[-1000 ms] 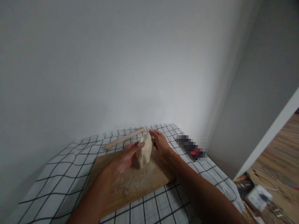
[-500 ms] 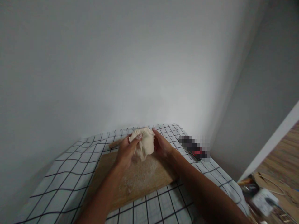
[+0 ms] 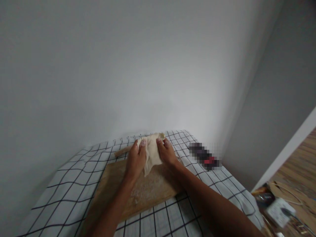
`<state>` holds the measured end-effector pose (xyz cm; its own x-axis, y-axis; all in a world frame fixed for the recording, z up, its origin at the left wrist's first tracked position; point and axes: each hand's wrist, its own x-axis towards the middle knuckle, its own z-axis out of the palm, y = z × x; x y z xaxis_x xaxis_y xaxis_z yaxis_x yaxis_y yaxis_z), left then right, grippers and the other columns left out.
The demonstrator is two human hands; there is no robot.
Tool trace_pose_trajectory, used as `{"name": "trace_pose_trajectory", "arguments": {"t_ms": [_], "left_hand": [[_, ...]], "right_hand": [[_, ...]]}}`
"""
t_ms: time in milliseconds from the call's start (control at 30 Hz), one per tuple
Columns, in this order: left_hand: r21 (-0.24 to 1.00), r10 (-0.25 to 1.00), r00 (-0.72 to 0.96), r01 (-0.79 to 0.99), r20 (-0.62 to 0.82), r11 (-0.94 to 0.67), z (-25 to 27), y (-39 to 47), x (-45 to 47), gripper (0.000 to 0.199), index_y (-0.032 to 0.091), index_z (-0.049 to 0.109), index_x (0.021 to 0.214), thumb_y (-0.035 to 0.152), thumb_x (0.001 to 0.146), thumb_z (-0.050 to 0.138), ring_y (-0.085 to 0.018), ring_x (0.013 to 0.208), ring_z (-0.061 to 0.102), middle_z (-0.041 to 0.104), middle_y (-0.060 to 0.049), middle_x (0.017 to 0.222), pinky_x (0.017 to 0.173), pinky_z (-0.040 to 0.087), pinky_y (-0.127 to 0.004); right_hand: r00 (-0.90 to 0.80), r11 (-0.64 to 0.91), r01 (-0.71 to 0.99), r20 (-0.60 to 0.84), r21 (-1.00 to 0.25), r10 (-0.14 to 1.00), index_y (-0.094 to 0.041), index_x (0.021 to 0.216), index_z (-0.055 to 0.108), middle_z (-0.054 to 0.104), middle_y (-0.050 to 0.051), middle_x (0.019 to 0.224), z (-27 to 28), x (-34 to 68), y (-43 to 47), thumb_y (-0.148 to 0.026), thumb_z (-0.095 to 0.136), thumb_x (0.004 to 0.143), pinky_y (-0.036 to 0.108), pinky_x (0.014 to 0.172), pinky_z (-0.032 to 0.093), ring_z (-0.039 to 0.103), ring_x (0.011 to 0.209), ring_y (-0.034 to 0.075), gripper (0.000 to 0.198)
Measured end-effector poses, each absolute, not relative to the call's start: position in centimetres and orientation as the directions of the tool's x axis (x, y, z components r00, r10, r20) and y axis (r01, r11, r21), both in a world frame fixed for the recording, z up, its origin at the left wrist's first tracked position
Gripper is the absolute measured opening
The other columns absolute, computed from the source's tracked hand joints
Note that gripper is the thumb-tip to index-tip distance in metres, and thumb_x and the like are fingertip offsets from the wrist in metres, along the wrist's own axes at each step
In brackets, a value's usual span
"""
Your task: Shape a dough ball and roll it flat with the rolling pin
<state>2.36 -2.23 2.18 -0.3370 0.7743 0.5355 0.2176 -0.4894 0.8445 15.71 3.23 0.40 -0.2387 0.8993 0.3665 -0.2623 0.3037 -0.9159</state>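
A thin, pale sheet of dough point(image 3: 152, 153) hangs between my two hands over a wooden board point(image 3: 148, 194) dusted with flour. My left hand point(image 3: 136, 156) pinches the sheet's left side, thumb on top. On the right side, my right hand point(image 3: 166, 151) grips it the same way, its thumb pressed on the near face. The dough's lower edge droops to a point above the board. Behind my left hand lies a wooden rolling pin point(image 3: 122, 151), its right part hidden by the hand and the dough.
A white cloth with black grid lines point(image 3: 71, 184) covers the table, which stands against a pale wall point(image 3: 148, 65). A blurred-out dark and red object point(image 3: 204, 156) lies at the right. Beyond the table's right edge, a white power strip point(image 3: 281, 212) sits low down.
The dough was bunched up and is now spread flatter between my hands. My right hand has shifted from the dough's right edge to a thumb-on-top grip.
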Motion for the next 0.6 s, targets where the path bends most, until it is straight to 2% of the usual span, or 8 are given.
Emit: {"name": "trace_pose_trajectory", "arguments": {"t_ms": [100,200,333,433,500,600], "left_hand": [[0.916,0.882,-0.254,0.052,0.397,-0.397,2.0,-2.2,2.7,0.038,0.019,0.07,0.093,0.055,0.082,0.068,-0.025,0.081,0.066,0.07,-0.006,0.077,0.07,0.05,-0.029],[0.955,0.953,-0.113,-0.064,0.281,-0.29,1.8,-2.2,2.7,0.045,0.019,0.071,0.103,0.055,0.077,0.074,-0.024,0.076,0.068,0.071,-0.005,0.076,0.064,0.051,-0.029],[0.957,0.959,0.005,-0.074,0.283,-0.282,1.8,-2.0,2.7,0.05,0.018,0.07,0.111,0.049,0.073,0.079,-0.023,0.076,0.069,0.074,-0.007,0.086,0.064,0.052,-0.03],[0.942,0.948,-0.028,-0.112,0.316,-0.317,1.7,-1.7,2.7,0.054,0.016,0.069,0.112,0.046,0.069,0.082,-0.024,0.081,0.069,0.075,-0.009,0.094,0.068,0.053,-0.03],[0.951,0.962,-0.035,-0.143,0.272,-0.274,1.5,-1.6,2.6,0.051,0.015,0.071,0.107,0.046,0.068,0.082,-0.024,0.082,0.069,0.076,-0.01,0.093,0.068,0.053,-0.03],[0.972,0.983,-0.016,-0.149,0.182,-0.182,1.1,-1.7,2.4,0.042,0.014,0.073,0.094,0.048,0.069,0.081,-0.023,0.074,0.068,0.075,-0.009,0.086,0.063,0.051,-0.03]], "right_hand": [[-0.143,0.468,-0.189,0.496,-0.863,0.857,-0.023,0.103,0.064,0.067,0.003,0.085,1.0,15.9,3.2,-0.06,0.058,0.089,0.029,0.067,0.047,0.061,0.079,0.019,0.04],[-0.085,0.529,-0.078,0.534,-0.845,0.841,-0.023,0.104,0.063,0.064,0.001,0.078,1.7,16.7,3.4,-0.059,0.054,0.091,0.025,0.059,0.042,0.056,0.065,0.014,0.039],[0.034,0.582,0.033,0.583,-0.812,0.812,-0.022,0.1,0.062,0.063,0.0,0.078,2.1,18.2,4.2,-0.056,0.051,0.093,0.024,0.056,0.039,0.052,0.063,0.013,0.037],[0.058,0.594,0.017,0.594,-0.804,0.802,-0.021,0.095,0.063,0.062,0.0,0.077,2.0,18.7,4.8,-0.057,0.052,0.092,0.024,0.059,0.041,0.053,0.066,0.014,0.038],[0.034,0.571,-0.031,0.57,-0.821,0.821,-0.021,0.092,0.063,0.061,-0.001,0.075,1.8,18.6,5.0,-0.059,0.053,0.091,0.023,0.06,0.041,0.053,0.066,0.013,0.039],[-0.105,0.449,-0.14,0.464,-0.882,0.879,-0.021,0.09,0.064,0.064,0.0,0.075,1.4,18.2,4.9,-0.061,0.058,0.088,0.024,0.058,0.043,0.056,0.065,0.013,0.041]]}}
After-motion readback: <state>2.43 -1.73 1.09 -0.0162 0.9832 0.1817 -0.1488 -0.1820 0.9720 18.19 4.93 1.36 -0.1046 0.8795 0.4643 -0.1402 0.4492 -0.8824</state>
